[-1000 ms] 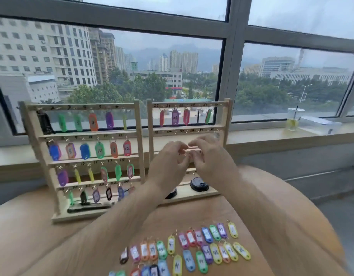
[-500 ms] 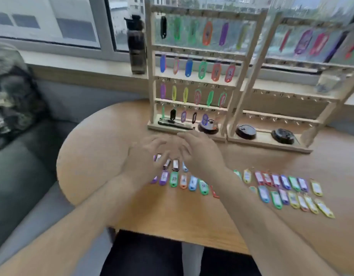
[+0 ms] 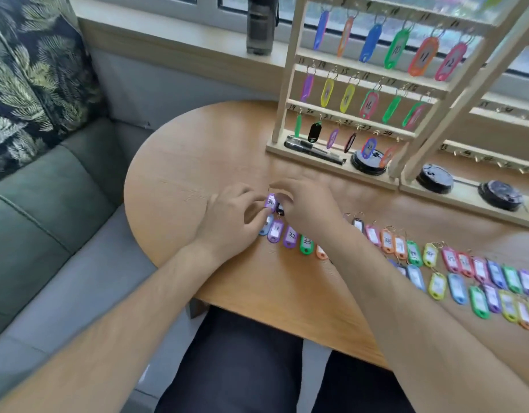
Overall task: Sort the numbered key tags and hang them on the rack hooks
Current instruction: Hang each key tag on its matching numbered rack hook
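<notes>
Fingers [image 3: 252,199] of the left hand [image 3: 227,225] pinch the purple tag [image 3: 270,201] just above the row of tags [image 3: 290,244] on the table [image 3: 197,162] — the right hand [image 3: 309,208] curls at its ring (grip unclear). A slip could drop it and disorder this row.

A living room: green sofa [image 3: 48,210] and leaf-print cushion [image 3: 33,79] left of the left hand [image 3: 230,225], windowsill [image 3: 182,46] beyond it.
</notes>
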